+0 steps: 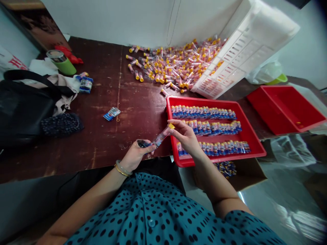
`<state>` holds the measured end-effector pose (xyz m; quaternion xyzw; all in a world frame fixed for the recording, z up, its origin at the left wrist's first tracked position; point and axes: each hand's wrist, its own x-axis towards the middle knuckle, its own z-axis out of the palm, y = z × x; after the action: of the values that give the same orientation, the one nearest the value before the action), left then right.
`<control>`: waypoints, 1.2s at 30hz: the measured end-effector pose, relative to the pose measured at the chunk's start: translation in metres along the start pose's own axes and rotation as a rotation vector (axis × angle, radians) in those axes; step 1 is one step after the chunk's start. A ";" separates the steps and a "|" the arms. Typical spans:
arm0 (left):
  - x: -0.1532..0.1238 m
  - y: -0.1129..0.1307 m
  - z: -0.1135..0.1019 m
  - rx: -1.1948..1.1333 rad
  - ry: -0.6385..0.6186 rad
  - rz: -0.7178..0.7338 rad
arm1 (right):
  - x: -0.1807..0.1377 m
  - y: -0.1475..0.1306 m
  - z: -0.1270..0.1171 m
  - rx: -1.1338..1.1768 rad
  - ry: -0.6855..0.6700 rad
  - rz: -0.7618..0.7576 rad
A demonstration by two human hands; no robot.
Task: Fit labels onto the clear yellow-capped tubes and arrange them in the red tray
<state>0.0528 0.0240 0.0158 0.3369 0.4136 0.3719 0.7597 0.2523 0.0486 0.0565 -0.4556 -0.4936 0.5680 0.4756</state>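
Note:
Between my two hands, over the table's front edge, is a clear tube with a yellow cap [161,137]. My right hand [186,136] pinches it at the capped end. My left hand [138,153] is closed around a stack of dark blue printed sleeves [143,143], with the tube's lower end at its thumb. Whether that end is inside a sleeve I cannot tell. Just right of my hands is a red tray [217,160] with three rows of capped tubes in blue wrapping [219,128]. A few loose printed sleeves [111,114] lie on the table to the left.
A large heap of yellow-capped tubes [176,66] spreads at the back, against a tilted white plastic crate [245,51]. An empty-looking red bin [283,109] stands right. On the left are a black bag [22,109] and a green cup [62,63]. Below the tray sits a cardboard box [247,175].

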 end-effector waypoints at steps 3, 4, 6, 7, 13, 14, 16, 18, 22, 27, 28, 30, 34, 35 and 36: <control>-0.001 -0.005 0.006 -0.015 0.017 -0.043 | -0.003 0.006 0.001 -0.041 -0.015 -0.028; -0.001 -0.007 0.007 -0.015 0.038 -0.047 | -0.004 0.009 0.001 -0.055 -0.024 -0.030; -0.001 -0.009 0.009 -0.016 0.068 -0.055 | -0.006 0.017 0.000 -0.097 -0.016 -0.040; -0.001 -0.010 0.010 -0.023 0.066 -0.062 | -0.006 0.021 -0.001 -0.128 0.002 -0.046; 0.000 -0.007 0.008 -0.125 -0.036 -0.129 | -0.019 0.032 0.005 -0.272 0.003 -0.009; 0.000 -0.007 0.009 -0.140 -0.043 -0.130 | -0.022 0.033 0.008 -0.265 -0.006 0.004; -0.001 -0.007 0.010 -0.164 -0.040 -0.117 | -0.028 0.035 0.012 -0.274 0.009 0.005; -0.001 -0.007 0.012 -0.178 -0.026 -0.099 | -0.031 0.038 0.015 -0.307 0.051 -0.014; -0.003 -0.007 0.016 -0.175 -0.015 -0.089 | -0.034 0.041 0.014 -0.286 0.081 -0.025; -0.003 -0.006 0.020 -0.150 -0.014 -0.092 | -0.033 0.042 0.011 -0.219 0.077 -0.016; -0.003 -0.006 0.020 -0.147 -0.013 -0.095 | -0.033 0.042 0.010 -0.207 0.083 -0.016; -0.003 -0.007 0.021 -0.141 -0.008 -0.103 | -0.033 0.044 0.008 -0.196 0.094 -0.019; -0.002 -0.009 0.023 -0.124 -0.010 -0.110 | -0.032 0.046 0.003 -0.224 0.102 -0.045; -0.002 -0.009 0.023 -0.119 -0.011 -0.111 | -0.032 0.046 0.003 -0.226 0.102 -0.047; -0.002 -0.010 0.023 -0.115 -0.012 -0.112 | -0.032 0.045 0.003 -0.221 0.102 -0.043</control>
<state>0.0750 0.0128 0.0184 0.2712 0.4055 0.3498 0.7998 0.2498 0.0141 0.0132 -0.5227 -0.5380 0.4759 0.4592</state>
